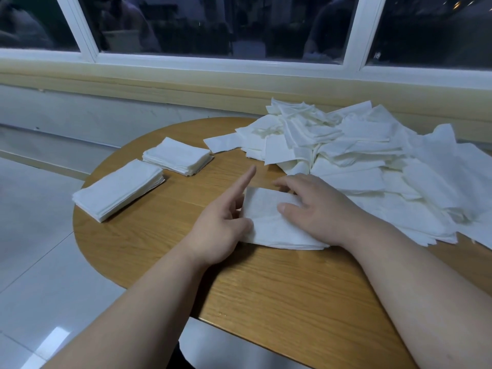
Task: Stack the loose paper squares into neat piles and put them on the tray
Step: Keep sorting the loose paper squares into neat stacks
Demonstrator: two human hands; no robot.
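Note:
A small stack of white paper squares (269, 222) lies on the round wooden table (266, 283) between my hands. My left hand (223, 225) touches its left edge, the index finger stretched out forward. My right hand (314, 209) lies flat on top of the stack, fingers spread and relaxed. A big loose heap of paper squares (359, 161) covers the right side of the table. Two neat piles stand at the left: a near pile (117, 190) and a far pile (177, 155). No tray is in view.
The table's left and near edges drop to a pale tiled floor (32, 235). Behind the table runs a low wall with a sill (159, 83) under dark windows. Bare wood shows in front of my hands.

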